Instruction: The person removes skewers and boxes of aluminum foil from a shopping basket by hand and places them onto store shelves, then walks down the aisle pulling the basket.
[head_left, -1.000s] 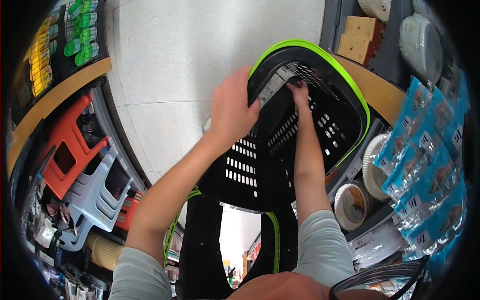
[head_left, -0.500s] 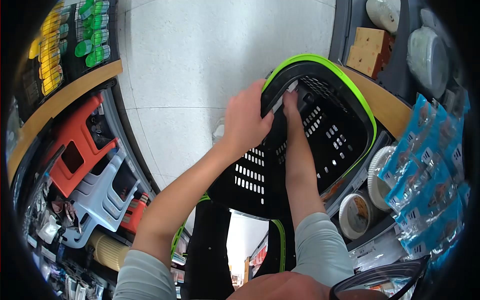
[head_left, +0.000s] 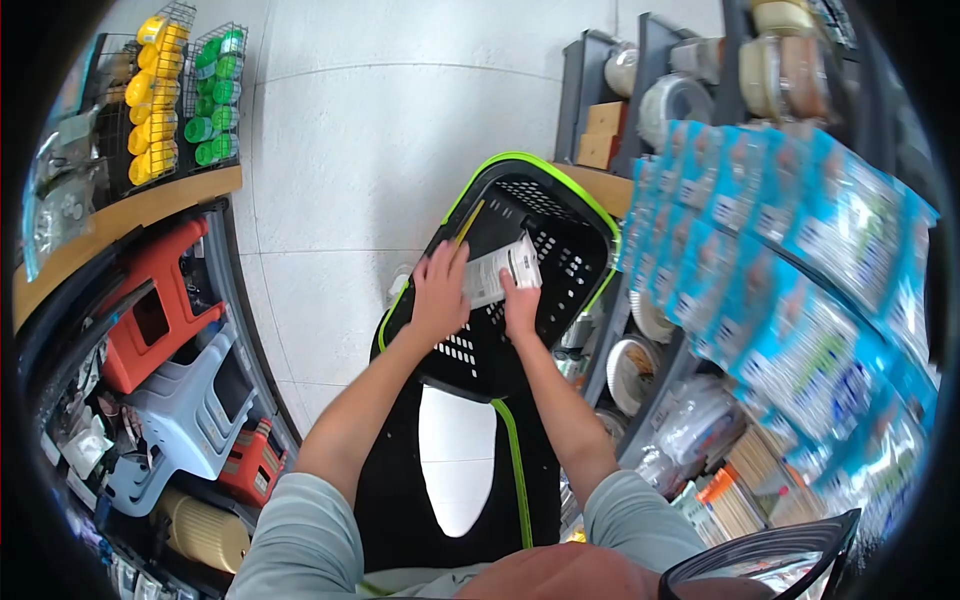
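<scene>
In the head view, a black shopping basket (head_left: 455,370) with a bright green rim hangs tilted before me, its perforated inside showing. My right hand (head_left: 520,308) grips a white printed package (head_left: 490,274) by its right end, over the basket's opening. At the package's left end is my left hand (head_left: 440,293), fingers stretched and slightly apart; whether it also bears on the package I cannot tell. Just beyond its fingertips a thin yellow strip (head_left: 470,222) slants upward, its kind unclear.
To the left, a shelf holds an orange stool (head_left: 150,330), a light blue stool (head_left: 190,400) and wire racks of yellow bottles (head_left: 150,110) and green bottles (head_left: 212,100). Blue packets (head_left: 760,260) hang close on my right. Pale floor tiles (head_left: 340,150) lie ahead.
My right hand has come up from deep inside the basket with the white package. My left hand has left the basket's rim. The basket sits lower and further left in view.
</scene>
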